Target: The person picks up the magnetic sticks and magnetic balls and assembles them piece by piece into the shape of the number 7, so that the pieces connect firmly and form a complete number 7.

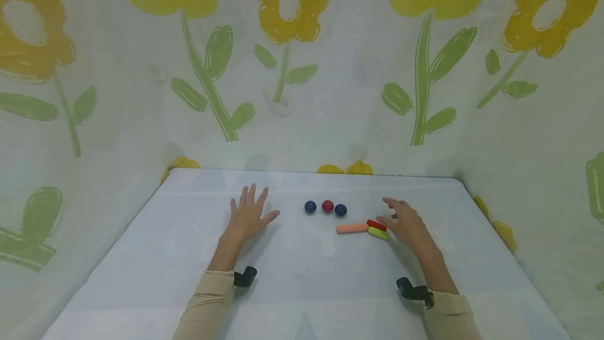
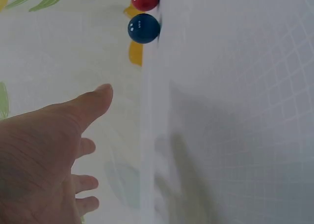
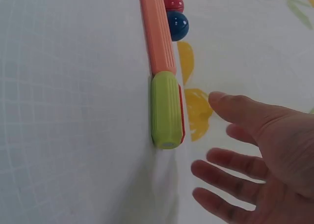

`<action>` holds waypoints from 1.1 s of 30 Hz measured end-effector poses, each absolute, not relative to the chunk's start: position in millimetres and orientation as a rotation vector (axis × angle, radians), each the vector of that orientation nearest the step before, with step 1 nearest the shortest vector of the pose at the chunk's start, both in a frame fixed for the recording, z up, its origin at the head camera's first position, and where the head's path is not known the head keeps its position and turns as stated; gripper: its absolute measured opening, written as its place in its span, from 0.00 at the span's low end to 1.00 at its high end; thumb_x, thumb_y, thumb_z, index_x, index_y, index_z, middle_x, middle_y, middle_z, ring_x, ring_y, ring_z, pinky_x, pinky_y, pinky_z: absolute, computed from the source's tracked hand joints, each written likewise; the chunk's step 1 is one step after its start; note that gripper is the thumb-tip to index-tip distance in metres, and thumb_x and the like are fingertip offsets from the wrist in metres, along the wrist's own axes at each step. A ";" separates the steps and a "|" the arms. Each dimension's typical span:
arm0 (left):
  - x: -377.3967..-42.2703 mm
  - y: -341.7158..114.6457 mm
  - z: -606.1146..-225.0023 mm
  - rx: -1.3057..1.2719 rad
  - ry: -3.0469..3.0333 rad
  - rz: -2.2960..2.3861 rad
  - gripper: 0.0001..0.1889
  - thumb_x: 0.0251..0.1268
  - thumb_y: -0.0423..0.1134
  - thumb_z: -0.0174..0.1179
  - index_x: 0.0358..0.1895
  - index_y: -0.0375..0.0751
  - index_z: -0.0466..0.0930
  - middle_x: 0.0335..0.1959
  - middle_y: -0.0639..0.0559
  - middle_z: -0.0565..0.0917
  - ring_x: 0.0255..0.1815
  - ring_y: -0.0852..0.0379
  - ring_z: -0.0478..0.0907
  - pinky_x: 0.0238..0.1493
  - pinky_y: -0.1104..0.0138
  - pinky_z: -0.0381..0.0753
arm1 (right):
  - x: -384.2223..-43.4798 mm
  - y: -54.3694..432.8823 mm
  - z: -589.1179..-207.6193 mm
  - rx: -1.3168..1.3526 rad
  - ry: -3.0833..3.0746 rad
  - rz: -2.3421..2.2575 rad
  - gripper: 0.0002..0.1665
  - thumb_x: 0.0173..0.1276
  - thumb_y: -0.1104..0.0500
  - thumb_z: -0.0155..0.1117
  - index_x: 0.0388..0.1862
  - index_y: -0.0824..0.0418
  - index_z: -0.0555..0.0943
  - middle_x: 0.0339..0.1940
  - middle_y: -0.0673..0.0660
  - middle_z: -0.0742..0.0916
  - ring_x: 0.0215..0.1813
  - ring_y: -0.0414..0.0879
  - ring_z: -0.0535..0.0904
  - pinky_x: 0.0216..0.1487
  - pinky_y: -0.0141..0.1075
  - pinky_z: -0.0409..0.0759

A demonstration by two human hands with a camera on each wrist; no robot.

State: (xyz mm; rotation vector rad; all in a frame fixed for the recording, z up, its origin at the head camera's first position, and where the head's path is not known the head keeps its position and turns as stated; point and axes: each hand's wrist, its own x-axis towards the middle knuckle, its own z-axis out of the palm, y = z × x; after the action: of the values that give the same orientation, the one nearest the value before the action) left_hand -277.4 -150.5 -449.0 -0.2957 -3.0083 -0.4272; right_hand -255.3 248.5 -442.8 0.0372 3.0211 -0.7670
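Fingers spread, my left hand (image 1: 246,219) hovers over the table left of three glossy balls and holds nothing. The balls stand in a short row: a dark blue ball (image 1: 310,206), a red ball (image 1: 327,206) and a second dark blue ball (image 1: 341,210). Nearer to me lies a ridged salmon-pink stick (image 1: 352,229). At its right end a short red stick (image 1: 376,225) and a yellow-green stick (image 1: 378,233) lie side by side. My right hand (image 1: 408,227) is just right of these, fingers loosely bent and nothing in them. In the right wrist view the green stick (image 3: 166,111) mostly covers the red one.
The white table (image 1: 302,287) has a raised-looking far edge against a floral cloth (image 1: 330,119), which also hangs at both sides. A black wrist camera (image 1: 245,277) sits on the left sleeve, another black camera (image 1: 411,290) on the right.
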 end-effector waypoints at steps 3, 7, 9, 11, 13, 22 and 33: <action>-277.7 -149.5 -449.6 -0.305 -2.992 -0.454 0.42 0.68 0.63 0.53 0.77 0.43 0.54 0.79 0.32 0.49 0.80 0.32 0.42 0.70 0.29 0.47 | -255.0 248.5 -443.4 0.010 3.014 -0.788 0.34 0.67 0.49 0.66 0.70 0.56 0.70 0.59 0.65 0.81 0.54 0.58 0.80 0.45 0.45 0.86; -276.5 -148.4 -449.6 -0.312 -2.982 -0.498 0.41 0.68 0.61 0.55 0.77 0.42 0.55 0.79 0.32 0.49 0.79 0.32 0.43 0.70 0.30 0.48 | -254.3 248.9 -445.0 -0.037 3.016 -0.778 0.28 0.68 0.51 0.66 0.65 0.57 0.75 0.53 0.63 0.84 0.51 0.56 0.81 0.47 0.45 0.85; -275.7 -147.8 -449.5 -0.312 -2.974 -0.520 0.41 0.68 0.60 0.55 0.76 0.42 0.56 0.78 0.31 0.49 0.79 0.31 0.44 0.70 0.30 0.49 | -253.7 248.6 -446.0 -0.042 3.015 -0.778 0.26 0.68 0.52 0.66 0.63 0.57 0.77 0.52 0.62 0.85 0.50 0.54 0.81 0.47 0.45 0.85; -274.8 -147.0 -449.2 -0.313 -2.966 -0.538 0.40 0.68 0.59 0.56 0.76 0.42 0.57 0.78 0.31 0.50 0.79 0.31 0.45 0.70 0.30 0.50 | -253.5 248.7 -447.1 -0.046 3.013 -0.779 0.24 0.68 0.52 0.66 0.61 0.57 0.79 0.50 0.61 0.86 0.49 0.53 0.81 0.47 0.45 0.85; -274.1 -145.9 -448.3 -0.318 -2.956 -0.557 0.39 0.67 0.58 0.57 0.75 0.41 0.59 0.78 0.31 0.51 0.79 0.30 0.46 0.70 0.30 0.51 | -252.8 248.4 -447.1 -0.048 3.009 -0.779 0.22 0.67 0.53 0.67 0.59 0.57 0.81 0.48 0.59 0.86 0.47 0.52 0.81 0.47 0.45 0.84; -276.3 -142.6 -449.4 -0.341 -2.962 -0.574 0.38 0.68 0.59 0.56 0.74 0.41 0.61 0.78 0.31 0.52 0.78 0.30 0.47 0.71 0.32 0.53 | -251.1 247.2 -444.7 -0.086 2.978 -0.775 0.15 0.67 0.57 0.67 0.52 0.58 0.85 0.45 0.56 0.87 0.45 0.49 0.81 0.46 0.43 0.83; -276.4 -137.2 -451.7 -0.384 -2.949 -0.648 0.36 0.68 0.58 0.56 0.72 0.40 0.64 0.76 0.30 0.55 0.78 0.30 0.50 0.72 0.35 0.55 | -253.3 247.7 -448.9 -0.041 2.964 -0.769 0.13 0.66 0.58 0.67 0.49 0.59 0.86 0.43 0.56 0.88 0.43 0.48 0.79 0.46 0.43 0.82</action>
State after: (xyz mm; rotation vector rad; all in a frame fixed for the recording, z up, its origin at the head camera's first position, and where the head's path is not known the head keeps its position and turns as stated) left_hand -276.4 -137.2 -451.7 -0.3844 -2.9490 -0.6478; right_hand -253.3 247.7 -448.9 -0.0410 2.9638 -0.7691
